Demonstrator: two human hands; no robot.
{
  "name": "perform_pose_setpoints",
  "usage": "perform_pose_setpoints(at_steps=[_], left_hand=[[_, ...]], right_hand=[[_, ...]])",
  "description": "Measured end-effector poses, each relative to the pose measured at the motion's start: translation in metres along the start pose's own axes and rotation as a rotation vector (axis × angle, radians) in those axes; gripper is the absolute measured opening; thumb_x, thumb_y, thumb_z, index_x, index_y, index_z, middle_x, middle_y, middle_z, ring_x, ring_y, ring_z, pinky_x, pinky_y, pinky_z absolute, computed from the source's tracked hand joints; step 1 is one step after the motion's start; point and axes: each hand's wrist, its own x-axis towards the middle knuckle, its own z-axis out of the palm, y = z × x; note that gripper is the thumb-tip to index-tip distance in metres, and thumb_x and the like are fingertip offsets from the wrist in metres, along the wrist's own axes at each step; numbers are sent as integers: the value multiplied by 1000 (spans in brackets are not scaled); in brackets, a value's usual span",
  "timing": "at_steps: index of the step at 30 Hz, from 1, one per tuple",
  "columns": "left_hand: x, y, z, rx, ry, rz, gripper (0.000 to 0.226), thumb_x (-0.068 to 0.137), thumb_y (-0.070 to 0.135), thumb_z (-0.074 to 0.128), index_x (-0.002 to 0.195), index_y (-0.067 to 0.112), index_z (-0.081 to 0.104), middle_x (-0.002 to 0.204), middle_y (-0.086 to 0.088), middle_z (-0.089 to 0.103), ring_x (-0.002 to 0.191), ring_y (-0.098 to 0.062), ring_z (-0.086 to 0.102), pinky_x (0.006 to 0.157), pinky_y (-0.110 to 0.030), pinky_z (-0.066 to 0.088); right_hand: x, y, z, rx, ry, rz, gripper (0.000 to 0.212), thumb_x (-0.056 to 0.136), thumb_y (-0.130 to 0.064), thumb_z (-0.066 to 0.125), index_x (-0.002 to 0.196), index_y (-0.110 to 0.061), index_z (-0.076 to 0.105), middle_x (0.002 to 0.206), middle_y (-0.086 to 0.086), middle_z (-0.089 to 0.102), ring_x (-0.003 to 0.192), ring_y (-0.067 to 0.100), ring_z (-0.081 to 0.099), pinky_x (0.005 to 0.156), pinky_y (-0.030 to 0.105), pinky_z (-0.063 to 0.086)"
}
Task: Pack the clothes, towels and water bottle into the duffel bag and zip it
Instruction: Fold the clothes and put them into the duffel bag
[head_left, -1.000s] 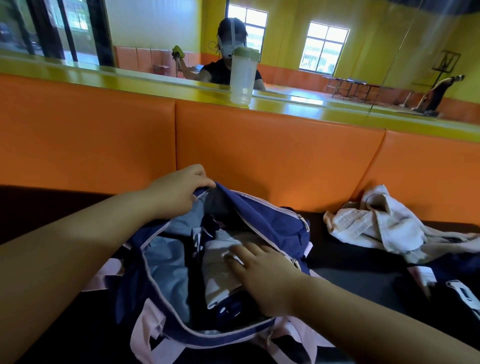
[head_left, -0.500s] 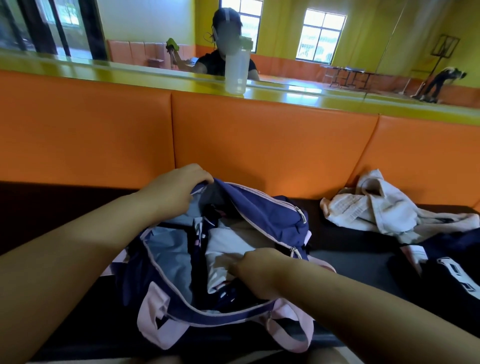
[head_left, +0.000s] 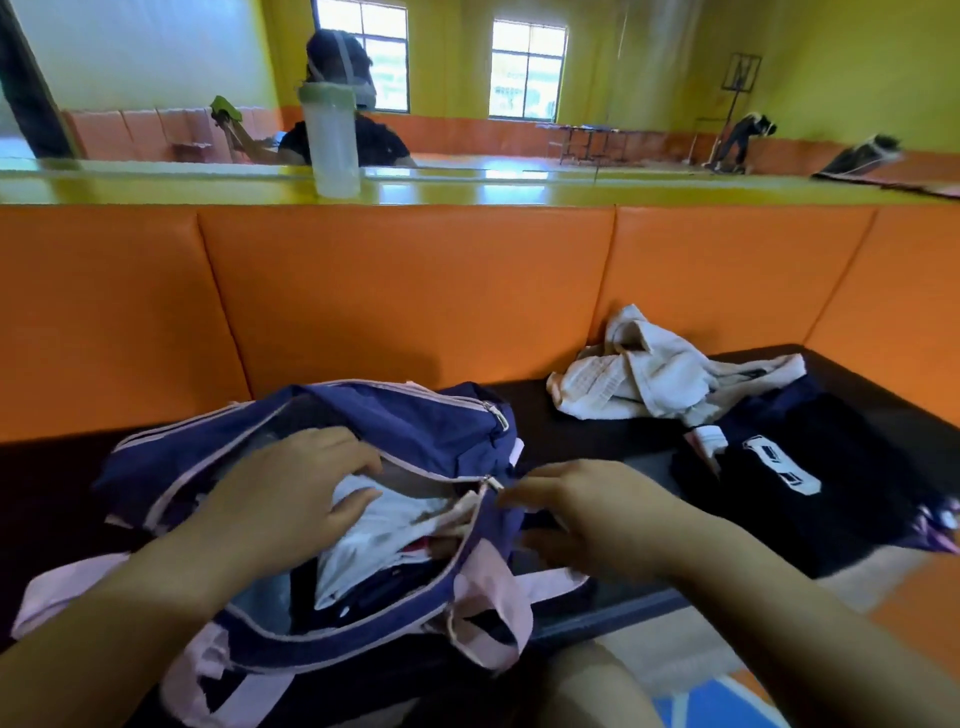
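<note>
The left hand (head_left: 291, 499) is laid flat, fingers straight, on white cloth (head_left: 384, 514) inside the unzipped duffel bag (head_left: 415, 423), and the right hand (head_left: 587, 512) is held with fingers loosely spread, gripping nothing, just beside the bag's right end. A towel (head_left: 639, 379) and a dark garment (head_left: 810, 483) are seen lying on the black seat (head_left: 571, 431) to the right; the water bottle (head_left: 332, 140) is stood on the yellow ledge (head_left: 571, 189) behind.

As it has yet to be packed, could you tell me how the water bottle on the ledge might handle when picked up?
The water bottle stands tall and narrow on the glossy yellow ledge, so a nudge could tip or slide it. Its cloudy plastic wall looks rigid, probably not fragile. No liquid level shows, so it may be light.
</note>
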Motion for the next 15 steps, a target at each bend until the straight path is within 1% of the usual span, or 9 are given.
perform_pose_setpoints(at_steps=[2, 4, 5, 7, 9, 10, 12, 14, 15], left_hand=[[8, 19, 14, 5, -31, 29, 12, 85, 43, 59, 92, 35, 64, 88, 21, 58, 86, -8, 59, 63, -24, 45], [17, 38, 30, -28, -68, 49, 23, 81, 51, 47, 87, 35, 63, 83, 20, 59, 79, -8, 60, 58, -24, 44], [23, 50, 38, -38, -88, 74, 26, 79, 53, 43, 84, 36, 61, 78, 21, 57, 74, -8, 60, 54, -25, 44], [36, 75, 57, -64, -108, 157, 23, 77, 52, 42, 80, 35, 58, 71, 24, 48, 67, -9, 60, 49, -22, 41], [50, 101, 76, -94, -126, 199, 22, 76, 51, 45, 79, 35, 59, 71, 24, 51, 66, -8, 61, 49, -23, 44], [58, 113, 86, -111, -143, 208, 22, 76, 51, 44, 79, 36, 59, 72, 25, 52, 67, -6, 60, 50, -23, 45], [75, 137, 108, -145, -211, 214, 26, 77, 53, 41, 80, 35, 59, 74, 26, 51, 73, -3, 57, 58, -24, 46], [93, 159, 132, -169, -246, 238, 35, 78, 57, 36, 82, 33, 61, 81, 17, 59, 80, -7, 59, 65, -30, 50], [103, 171, 141, -170, -264, 254, 38, 78, 57, 34, 86, 33, 62, 86, 14, 61, 85, -11, 60, 68, -32, 51]], right_hand=[[-27, 21, -4, 10, 1, 104, 39, 89, -40, 57, 128, -35, 52, 127, -11, 59, 112, 12, 56, 89, 36, 48], [-57, 45, -4, -4, -15, 236, 43, 91, -43, 55, 132, -36, 48, 134, -11, 54, 119, 11, 52, 95, 33, 45], [-72, 58, -2, -9, -24, 302, 45, 91, -43, 55, 134, -36, 46, 135, -10, 53, 119, 11, 52, 96, 32, 45], [-102, 85, 5, -16, -43, 421, 47, 91, -43, 55, 136, -35, 43, 134, -10, 53, 115, 10, 54, 94, 28, 47], [-129, 112, 12, -40, -63, 516, 47, 91, -43, 54, 136, -33, 43, 131, -9, 55, 112, 10, 55, 91, 27, 49], [-141, 125, 14, -50, -79, 559, 46, 92, -43, 54, 135, -32, 43, 129, -8, 56, 111, 11, 55, 90, 28, 50], [-162, 150, 19, -87, -108, 639, 47, 92, -46, 53, 135, -31, 43, 128, -6, 57, 110, 14, 56, 87, 31, 51], [-177, 174, 25, -127, -117, 711, 50, 92, -48, 51, 137, -28, 41, 128, -4, 56, 110, 16, 56, 86, 33, 52], [-182, 185, 28, -133, -109, 746, 53, 91, -49, 51, 138, -26, 39, 129, -3, 55, 110, 17, 56, 86, 33, 52]])
